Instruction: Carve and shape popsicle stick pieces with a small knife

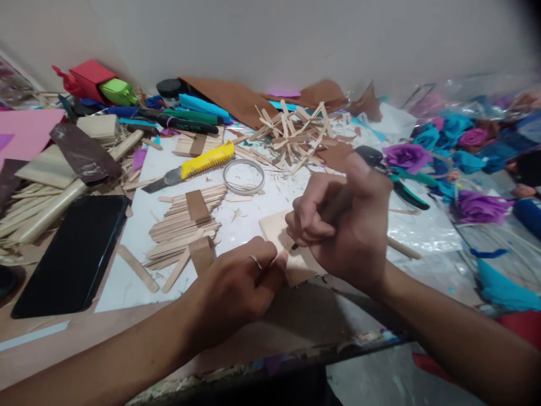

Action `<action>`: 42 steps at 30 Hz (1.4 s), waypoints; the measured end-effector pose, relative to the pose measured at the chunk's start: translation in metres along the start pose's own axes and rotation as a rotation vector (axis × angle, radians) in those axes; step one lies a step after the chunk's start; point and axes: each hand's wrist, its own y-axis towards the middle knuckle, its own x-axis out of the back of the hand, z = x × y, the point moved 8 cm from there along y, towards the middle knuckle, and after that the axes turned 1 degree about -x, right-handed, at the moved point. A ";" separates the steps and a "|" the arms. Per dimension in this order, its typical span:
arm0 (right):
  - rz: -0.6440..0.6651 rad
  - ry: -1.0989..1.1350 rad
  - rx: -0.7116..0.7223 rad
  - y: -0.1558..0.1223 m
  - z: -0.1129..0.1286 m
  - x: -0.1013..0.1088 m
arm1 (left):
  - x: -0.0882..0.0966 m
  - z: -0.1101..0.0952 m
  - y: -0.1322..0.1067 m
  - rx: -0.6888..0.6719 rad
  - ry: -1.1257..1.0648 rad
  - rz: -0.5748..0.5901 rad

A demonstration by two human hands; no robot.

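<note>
Wooden board: thin and pale, lying by the bench's near side, between the two hands.
Left hand: wears a ring; fingers bent, tips touching the board's left side; cannot tell whether they pinch it or only press.
Right hand: fingers closed around a dark, pen-like tool, its tip at the board's surface.
Flat sticks: stacked left of the board, a brown strip across them.
Loose sticks: heaped crosswise on the far side.
Yellow cutter: beyond the stack, blade pointing left, just beside a grey ring.
Black phone: flat at the left.
Purple flowers: to the right, near green-handled pliers.
</note>
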 end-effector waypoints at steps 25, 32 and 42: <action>-0.053 0.007 0.060 0.007 -0.007 0.006 | 0.004 0.010 0.007 0.060 -0.050 -0.016; -0.025 -0.028 0.099 0.004 -0.004 0.005 | 0.003 0.010 0.007 0.078 -0.063 0.023; -0.007 -0.088 0.121 0.001 -0.004 0.005 | 0.002 0.010 0.007 0.075 -0.068 0.000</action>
